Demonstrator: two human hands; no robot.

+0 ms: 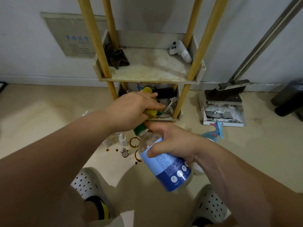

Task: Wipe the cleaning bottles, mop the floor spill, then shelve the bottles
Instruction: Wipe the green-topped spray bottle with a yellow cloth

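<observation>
Wiping stage, early: the right hand point(173, 141) is clamped round the blue-labelled bottle point(168, 169), held tilted above the floor. The left hand point(134, 107) grips a yellow cloth point(151, 113) at its neck. The brown spill point(133, 142) is unmopped, small bottles point(123, 140) stand in it, and a spray bottle point(213, 133) is nearby. The middle shelf point(147, 77) holds no bottles yet. A dustpan point(224, 112) lies near its foot.
</observation>
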